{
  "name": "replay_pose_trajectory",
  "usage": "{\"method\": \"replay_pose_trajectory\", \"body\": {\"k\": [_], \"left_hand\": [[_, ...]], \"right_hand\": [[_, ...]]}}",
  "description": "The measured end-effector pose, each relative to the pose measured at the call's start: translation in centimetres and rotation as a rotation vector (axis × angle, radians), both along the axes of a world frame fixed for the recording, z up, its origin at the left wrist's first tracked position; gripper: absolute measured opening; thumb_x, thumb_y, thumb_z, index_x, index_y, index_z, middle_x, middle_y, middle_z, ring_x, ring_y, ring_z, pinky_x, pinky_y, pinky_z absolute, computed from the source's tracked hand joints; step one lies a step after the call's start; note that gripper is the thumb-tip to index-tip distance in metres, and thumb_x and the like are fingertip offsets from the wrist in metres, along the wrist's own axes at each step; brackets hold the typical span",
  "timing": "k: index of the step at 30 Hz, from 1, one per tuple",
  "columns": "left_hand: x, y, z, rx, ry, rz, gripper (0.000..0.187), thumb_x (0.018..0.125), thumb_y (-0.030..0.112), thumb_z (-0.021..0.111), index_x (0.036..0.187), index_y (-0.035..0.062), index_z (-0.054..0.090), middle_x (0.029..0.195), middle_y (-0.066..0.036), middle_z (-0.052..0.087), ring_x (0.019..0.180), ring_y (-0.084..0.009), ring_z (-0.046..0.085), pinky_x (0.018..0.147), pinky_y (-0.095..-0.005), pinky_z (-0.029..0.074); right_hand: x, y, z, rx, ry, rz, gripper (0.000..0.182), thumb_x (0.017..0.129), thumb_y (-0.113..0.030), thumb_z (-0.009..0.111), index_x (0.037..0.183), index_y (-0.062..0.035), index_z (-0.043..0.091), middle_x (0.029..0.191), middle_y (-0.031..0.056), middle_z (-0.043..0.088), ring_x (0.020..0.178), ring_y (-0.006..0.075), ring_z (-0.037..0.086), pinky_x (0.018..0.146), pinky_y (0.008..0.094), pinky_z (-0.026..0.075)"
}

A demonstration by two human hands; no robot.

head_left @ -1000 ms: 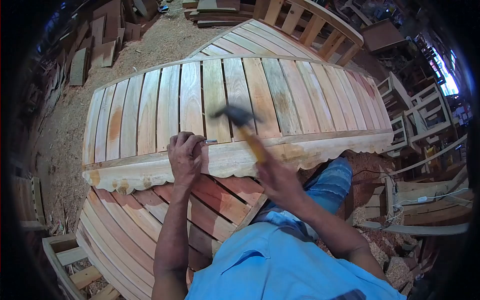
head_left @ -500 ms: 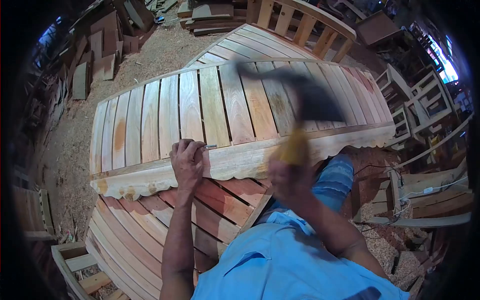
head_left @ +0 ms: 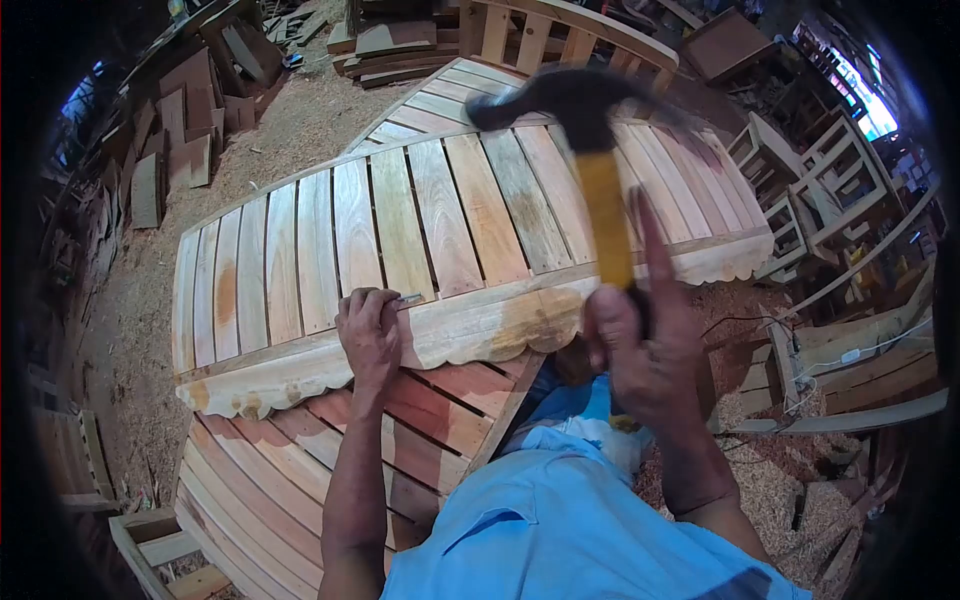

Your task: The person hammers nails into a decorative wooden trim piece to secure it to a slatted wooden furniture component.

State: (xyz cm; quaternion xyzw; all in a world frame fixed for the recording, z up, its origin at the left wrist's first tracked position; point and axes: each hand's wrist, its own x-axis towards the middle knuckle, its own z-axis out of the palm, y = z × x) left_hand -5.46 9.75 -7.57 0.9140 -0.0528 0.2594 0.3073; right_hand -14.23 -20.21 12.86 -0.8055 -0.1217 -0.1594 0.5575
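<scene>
My right hand is wrapped round the yellow handle of a claw hammer, raised above the right half of a slatted wooden panel. The index finger stretches up along the handle. At the panel's near edge, my left hand rests with bent fingers pressed together. A small metallic piece pokes out from its fingertips, lying against the panel; its held end is hidden. The panel's front rail has a scalloped lower edge.
Below lies another slatted panel of reddish boards. A third panel and a curved slatted rail stand behind. Scrap boards lean at the far left. Chair frames stand at the right. Sawdust covers the floor.
The hammer and my right hand have risen and turned more upright. My left hand stays at the panel's edge with the metallic piece. The whole view has shifted slightly.
</scene>
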Motion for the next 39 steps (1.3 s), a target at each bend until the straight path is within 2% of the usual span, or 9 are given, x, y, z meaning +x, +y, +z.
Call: {"method": "replay_pose_trajectory", "body": {"k": [10,16,18,22,25,30,32,33,39], "left_hand": [[0.1,0.4,-0.5,-0.009,0.014,-0.009,0.017,0.092,0.007,0.075,0.107,0.0126,0.078,0.110,-0.006,0.071,0.110,-0.0320,0.063,0.101,-0.0468,0.046],[-0.1,0.2,-0.4,-0.001,-0.009,-0.006,0.016,0.092,0.008,0.075,0.107,0.0116,0.078,0.108,-0.007,0.071,0.110,-0.0326,0.063,0.100,-0.0463,0.046],[-0.1,0.3,-0.5,0.022,-0.015,-0.001,0.012,0.093,0.009,0.075,0.105,0.0101,0.079,0.104,-0.008,0.071,0.108,-0.0331,0.063,0.098,-0.0455,0.047],[-0.1,0.2,-0.1,0.004,-0.024,-0.015,0.013,0.093,0.008,0.075,0.105,0.0109,0.079,0.104,-0.008,0.070,0.107,-0.0328,0.064,0.098,-0.0458,0.047],[0.0,0.3,-0.3,0.010,-0.027,-0.025,0.018,0.090,0.007,0.075,0.108,0.0129,0.078,0.105,-0.007,0.070,0.108,-0.0327,0.063,0.097,-0.0473,0.046],[0.0,0.5,-0.6,0.012,-0.026,-0.029,0.017,0.092,0.007,0.074,0.108,0.0121,0.078,0.105,-0.008,0.069,0.107,-0.0335,0.063,0.097,-0.0471,0.046],[0.0,0.3,-0.1,0.007,-0.040,-0.037,0.016,0.092,0.007,0.074,0.107,0.0102,0.077,0.105,-0.010,0.069,0.107,-0.0341,0.063,0.097,-0.0470,0.047],[-0.1,0.1,0.3,-0.003,-0.047,-0.036,0.015,0.092,0.006,0.074,0.106,0.0090,0.077,0.105,-0.010,0.070,0.106,-0.0342,0.063,0.097,-0.0469,0.047],[-0.2,0.0,0.0,0.075,-0.077,-0.044,0.014,0.092,0.004,0.074,0.106,0.0055,0.074,0.110,-0.014,0.068,0.108,-0.0368,0.062,0.098,-0.0494,0.047]], "right_hand": [[3.1,0.7,5.5,0.310,-0.528,-0.078,0.051,0.117,-0.056,0.043,0.119,-0.0052,0.050,0.075,0.0043,0.054,0.053,0.0127,0.051,0.047,0.0273,0.047],[2.2,2.9,-15.0,-0.485,0.236,0.275,0.077,0.106,-0.010,0.067,0.175,-0.0172,0.035,0.095,0.0251,0.075,0.085,0.0481,0.076,0.077,0.0524,0.060],[1.3,3.2,-14.9,-0.285,0.201,0.249,0.075,0.109,-0.006,0.062,0.175,-0.0084,0.027,0.120,0.0213,0.078,0.090,0.0366,0.076,0.083,0.0421,0.060],[2.2,2.4,-5.7,-0.218,0.002,0.138,0.077,0.110,-0.007,0.062,0.176,-0.0069,0.023,0.145,0.0250,0.068,0.101,0.0373,0.080,0.087,0.0461,0.062],[2.6,2.6,-0.5,0.116,-0.231,0.051,0.069,0.115,-0.024,0.056,0.173,-0.0049,0.024,0.099,0.0101,0.066,0.068,0.0134,0.063,0.061,0.0299,0.054],[2.2,3.7,-8.2,-0.194,-0.197,0.006,0.057,0.114,-0.028,0.060,0.165,-0.0112,0.042,0.079,0.0145,0.066,0.060,0.0255,0.065,0.056,0.0403,0.054],[2.3,2.7,-13.8,-0.496,-0.046,0.183,0.071,0.107,-0.018,0.068,0.170,-0.0124,0.037,0.088,0.0237,0.073,0.075,0.0443,0.074,0.070,0.0543,0.057],[1.6,2.8,-14.8,-0.637,0.383,0.315,0.079,0.105,-0.014,0.067,0.173,-0.0083,0.029,0.118,0.0271,0.076,0.096,0.0497,0.075,0.083,0.0564,0.060],[-5.5,-1.3,-16.2,-0.400,0.367,0.138,0.079,0.105,-0.009,0.066,0.174,-0.0061,0.027,0.161,0.0275,0.054,0.119,0.0489,0.071,0.095,0.0526,0.062]]}}
